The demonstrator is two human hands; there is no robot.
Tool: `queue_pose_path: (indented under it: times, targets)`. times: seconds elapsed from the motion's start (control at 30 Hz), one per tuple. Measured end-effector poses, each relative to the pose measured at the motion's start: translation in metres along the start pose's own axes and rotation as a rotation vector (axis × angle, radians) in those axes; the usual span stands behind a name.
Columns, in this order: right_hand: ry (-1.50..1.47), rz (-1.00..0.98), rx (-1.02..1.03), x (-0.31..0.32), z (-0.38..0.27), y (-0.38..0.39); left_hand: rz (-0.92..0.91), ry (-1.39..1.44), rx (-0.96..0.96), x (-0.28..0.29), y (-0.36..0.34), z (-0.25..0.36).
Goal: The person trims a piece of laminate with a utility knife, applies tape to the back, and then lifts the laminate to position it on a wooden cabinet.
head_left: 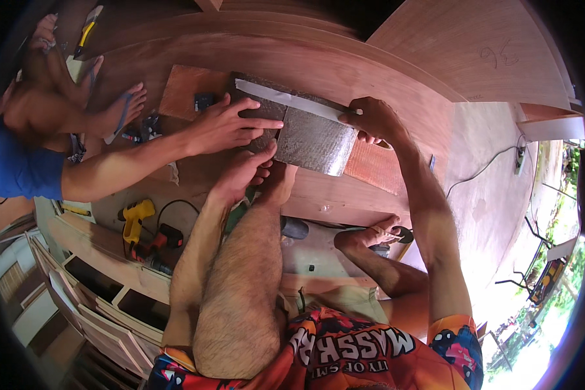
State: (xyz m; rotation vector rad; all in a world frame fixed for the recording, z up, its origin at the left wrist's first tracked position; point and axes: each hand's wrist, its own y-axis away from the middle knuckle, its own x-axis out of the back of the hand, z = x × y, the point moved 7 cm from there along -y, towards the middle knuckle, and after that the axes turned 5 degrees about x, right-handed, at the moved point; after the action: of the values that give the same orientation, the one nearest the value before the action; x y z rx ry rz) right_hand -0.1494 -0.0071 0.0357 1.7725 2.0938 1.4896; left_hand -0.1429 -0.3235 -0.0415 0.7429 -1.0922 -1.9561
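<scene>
A silver foil-covered piece (pixel 312 144) lies near the centre over the plywood surface, with a pale flat strip (pixel 312 105) along its upper edge. At its upper right corner, my right hand (pixel 374 123) is closed on the strip and edge. My left hand (pixel 250 170) has curled fingers at the piece's lower left edge, gripping it. A co-worker's hand (pixel 231 127) reaches in from the left, fingers resting on the piece's left part. Copper-coloured sheets (pixel 377 172) show under and beside it.
A co-worker (pixel 19 156) sits at the left. Yellow and red power tools (pixel 136 224) lie beside my left leg (pixel 234 286). Wooden frames (pixel 94 273) stand lower left, a plywood panel (pixel 468 45) upper right. A cable (pixel 481 170) runs along the floor at right.
</scene>
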Motion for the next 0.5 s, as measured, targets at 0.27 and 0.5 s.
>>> queue_pose_path:
  times: [0.27,0.5]
  targets:
    - [-0.006,0.016,-0.014,0.001,0.004,0.000,0.088,-0.304,-0.104,0.014,0.015,0.013]
    - [-0.021,0.068,0.042,-0.004,0.005,-0.003,0.104,0.094,-0.268,0.002,-0.003,0.012]
